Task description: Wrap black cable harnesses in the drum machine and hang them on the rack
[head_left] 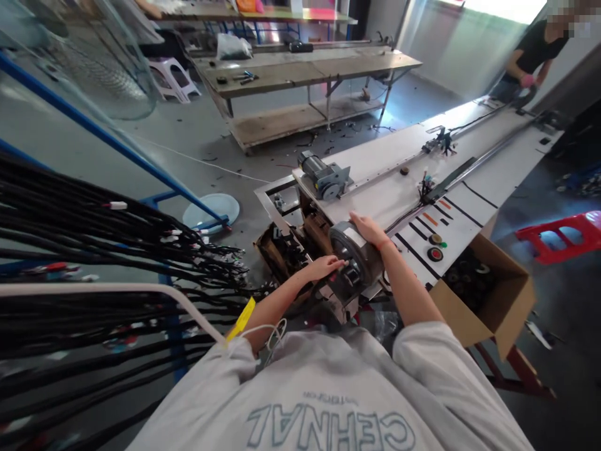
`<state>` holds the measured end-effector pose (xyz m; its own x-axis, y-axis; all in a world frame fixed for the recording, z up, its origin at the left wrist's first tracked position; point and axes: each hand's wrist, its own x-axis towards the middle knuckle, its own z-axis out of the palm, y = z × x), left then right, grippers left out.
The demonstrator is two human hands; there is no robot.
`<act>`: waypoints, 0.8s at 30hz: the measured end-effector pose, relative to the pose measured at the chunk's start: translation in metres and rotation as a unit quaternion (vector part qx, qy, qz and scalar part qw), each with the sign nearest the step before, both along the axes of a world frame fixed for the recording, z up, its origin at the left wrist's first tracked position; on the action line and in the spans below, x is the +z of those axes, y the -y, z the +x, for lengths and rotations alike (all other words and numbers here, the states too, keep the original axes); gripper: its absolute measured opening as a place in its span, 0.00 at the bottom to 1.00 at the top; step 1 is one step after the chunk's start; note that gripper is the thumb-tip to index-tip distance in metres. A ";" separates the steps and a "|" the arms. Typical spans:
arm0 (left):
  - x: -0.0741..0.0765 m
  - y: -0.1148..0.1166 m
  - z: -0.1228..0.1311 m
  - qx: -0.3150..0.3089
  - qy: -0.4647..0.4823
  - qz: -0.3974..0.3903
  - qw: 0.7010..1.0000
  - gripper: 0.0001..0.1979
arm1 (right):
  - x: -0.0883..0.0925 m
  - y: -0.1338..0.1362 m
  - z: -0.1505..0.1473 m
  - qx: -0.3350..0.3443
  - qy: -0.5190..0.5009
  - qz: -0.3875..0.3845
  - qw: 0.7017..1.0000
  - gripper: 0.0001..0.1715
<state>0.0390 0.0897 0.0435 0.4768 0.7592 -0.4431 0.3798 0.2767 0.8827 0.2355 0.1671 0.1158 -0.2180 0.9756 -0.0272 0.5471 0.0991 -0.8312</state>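
Right hand [369, 228] lies flat-fingered atop the round grey metal motor [355, 260] — steadying it — while left hand [323, 267] fingertips pinch its face (grip unclear).

Daylight enters from the window [504, 7] at upper right of the frame, blown out to white. Glare washes the long white table [474, 134] beneath it. Lower right floor falls dim. Strong wide-angle bending at edges; lines curve at upper left. Black cables [94, 250] at left smear with blur. Centre reasonably sharp. Shadows soft.
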 end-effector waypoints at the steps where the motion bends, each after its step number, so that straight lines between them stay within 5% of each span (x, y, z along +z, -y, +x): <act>1: 0.005 0.001 0.003 -0.029 -0.044 0.056 0.997 0.23 | -0.007 0.018 0.014 -0.015 0.013 -0.007 1.000 0.27; 4: 0.021 0.003 0.010 -0.076 -0.204 0.218 0.951 0.17 | -0.037 0.078 0.058 -0.156 0.160 -0.048 0.974 0.23; 6: 0.031 -0.003 0.007 -0.077 -0.272 0.265 0.922 0.16 | -0.059 0.113 0.083 -0.260 0.274 -0.089 0.922 0.13; 8: 0.040 -0.016 -0.004 -0.059 -0.303 0.268 0.912 0.17 | -0.071 0.138 0.102 -0.293 0.278 -0.157 0.901 0.14; 11: 0.051 -0.039 -0.025 -0.016 -0.293 0.255 0.921 0.20 | -0.065 0.167 0.112 -0.234 0.127 -0.235 0.935 0.12; 13: 0.055 -0.048 -0.034 -0.015 -0.276 0.242 0.930 0.22 | -0.049 0.183 0.100 -0.118 -0.064 -0.242 0.961 0.18; 14: 0.057 -0.049 -0.036 -0.019 -0.275 0.236 0.932 0.23 | -0.040 0.190 0.086 -0.038 -0.172 -0.253 0.951 0.23; 15: 0.058 -0.049 -0.036 -0.020 -0.279 0.233 0.931 0.24 | -0.032 0.194 0.069 0.053 -0.276 -0.283 0.917 0.29; 18: 0.063 -0.043 -0.030 -0.028 -0.297 0.231 0.926 0.26 | -0.021 0.181 -0.001 0.251 -0.427 -0.444 0.747 0.48; 20: 0.067 -0.039 -0.024 -0.039 -0.326 0.246 0.912 0.29 | -0.026 0.160 -0.044 0.230 -0.438 -0.495 0.714 0.50; 24: 0.068 -0.040 -0.023 -0.004 -0.475 0.311 0.823 0.30 | -0.040 0.147 -0.066 0.072 -0.386 -0.475 0.787 0.40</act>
